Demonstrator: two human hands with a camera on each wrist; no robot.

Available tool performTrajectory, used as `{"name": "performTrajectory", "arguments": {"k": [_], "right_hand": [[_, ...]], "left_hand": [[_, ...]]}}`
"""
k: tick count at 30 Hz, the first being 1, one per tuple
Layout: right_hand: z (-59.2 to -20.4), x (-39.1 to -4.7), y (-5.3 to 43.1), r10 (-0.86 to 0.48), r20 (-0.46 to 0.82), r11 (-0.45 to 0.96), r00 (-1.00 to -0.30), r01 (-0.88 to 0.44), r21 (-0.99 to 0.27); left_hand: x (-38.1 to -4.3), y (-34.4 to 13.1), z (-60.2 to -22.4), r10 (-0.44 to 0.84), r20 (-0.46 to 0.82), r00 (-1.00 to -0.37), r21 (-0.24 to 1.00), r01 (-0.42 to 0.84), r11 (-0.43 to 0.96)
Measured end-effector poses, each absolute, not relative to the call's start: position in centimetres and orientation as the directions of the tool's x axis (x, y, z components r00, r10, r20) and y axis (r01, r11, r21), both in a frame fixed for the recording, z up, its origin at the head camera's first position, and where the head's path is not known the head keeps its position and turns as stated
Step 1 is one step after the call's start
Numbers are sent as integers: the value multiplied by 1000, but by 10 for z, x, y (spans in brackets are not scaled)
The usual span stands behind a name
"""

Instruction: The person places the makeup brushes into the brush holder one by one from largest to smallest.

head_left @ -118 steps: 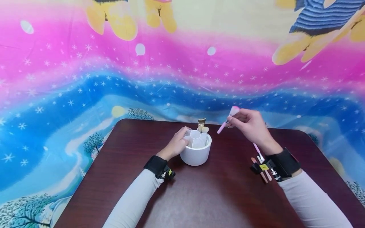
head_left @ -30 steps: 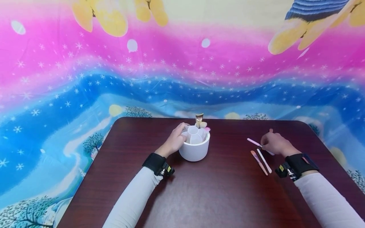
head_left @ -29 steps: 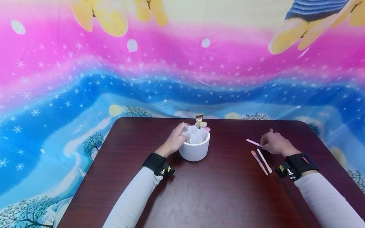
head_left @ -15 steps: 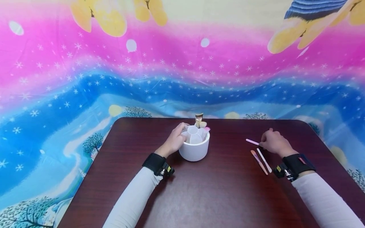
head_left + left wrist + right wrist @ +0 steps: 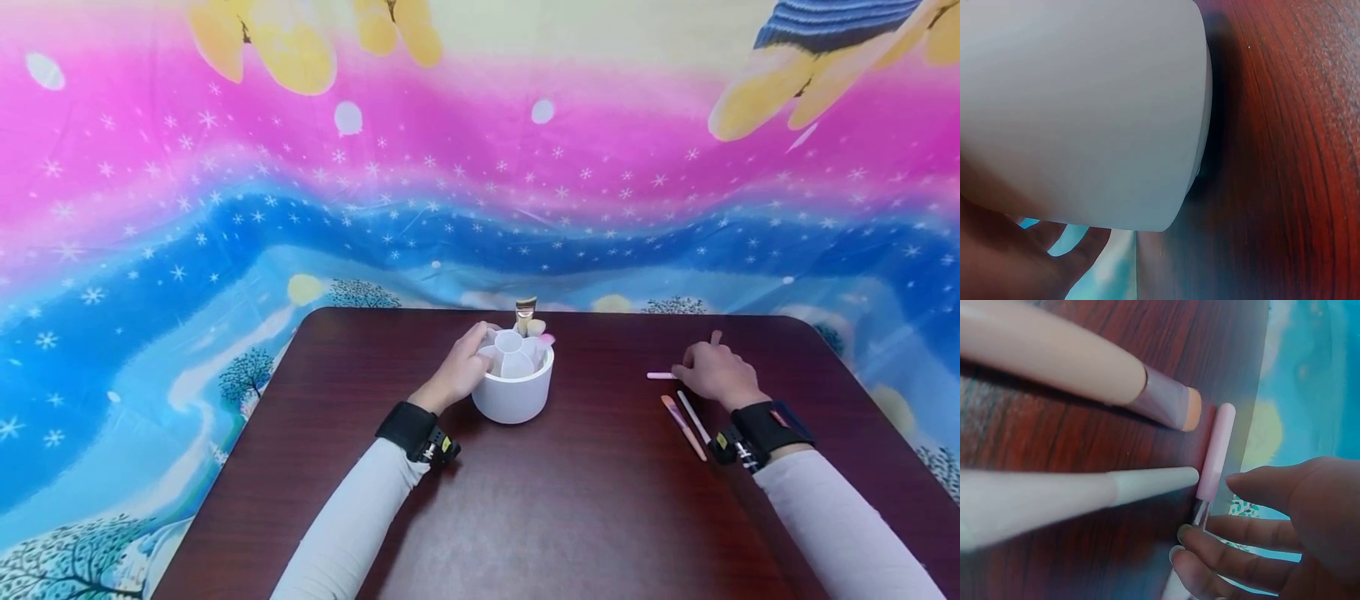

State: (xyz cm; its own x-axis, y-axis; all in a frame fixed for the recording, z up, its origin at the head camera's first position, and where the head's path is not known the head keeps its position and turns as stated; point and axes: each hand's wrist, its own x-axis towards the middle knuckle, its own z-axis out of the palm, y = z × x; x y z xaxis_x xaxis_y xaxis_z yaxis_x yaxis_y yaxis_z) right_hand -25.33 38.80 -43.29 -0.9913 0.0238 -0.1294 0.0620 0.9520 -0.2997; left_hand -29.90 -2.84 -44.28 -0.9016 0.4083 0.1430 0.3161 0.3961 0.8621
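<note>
My left hand (image 5: 459, 367) grips the left rim of a round white brush holder (image 5: 513, 400), which stands on the table and has petal-shaped compartments. In the left wrist view the holder's smooth side (image 5: 1085, 112) fills much of the picture. My right hand (image 5: 717, 372) is at a pink-handled makeup brush (image 5: 1216, 453) lying at the right. In the right wrist view its fingers curl round the silver ferrule, with the thumb close by the handle; fingers partly hide the pale bristles. Nearer lie a peach makeup brush (image 5: 684, 427) with orange bristles and a white-handled one (image 5: 1072, 500).
Several brushes stand in the holder's back and right compartments, among them a gold-ferruled one (image 5: 525, 314) and a pink-tipped one (image 5: 547, 339). The dark wooden table (image 5: 570, 508) has rounded far corners. Behind it hangs a colourful printed cloth (image 5: 480, 183).
Since the oldest frame, a pink-tipped brush has gone from my right hand into the holder. My right hand moved to another pink-handled brush, whose handle has swung level. My left hand stays on the holder.
</note>
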Motion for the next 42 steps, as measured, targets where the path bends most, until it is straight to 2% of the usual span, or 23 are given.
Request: {"name": "performTrajectory", "arguments": {"k": [14, 22, 28, 33, 42], "right_hand": [[-437, -264, 379, 21, -103, 950, -994, 52, -308], [-438, -269, 372, 36, -124, 902, -992, 85, -422], [-437, -275, 370, -12, -136, 891, -991, 52, -450], [-417, -271, 364, -40, -39, 888, -998, -18, -459], [-350, -258, 329, -74, 203, 763, -976, -187, -619]], "left_hand": [[-299, -28, -443, 404, 150, -902, 864, 318, 390], [-299, -28, -443, 418, 160, -894, 866, 330, 376], [-297, -28, -443, 423, 156, -892, 871, 327, 367], [-297, -26, -446, 429, 152, -890, 876, 322, 359], [-298, -29, -444, 423, 165, -891, 867, 336, 368]]}}
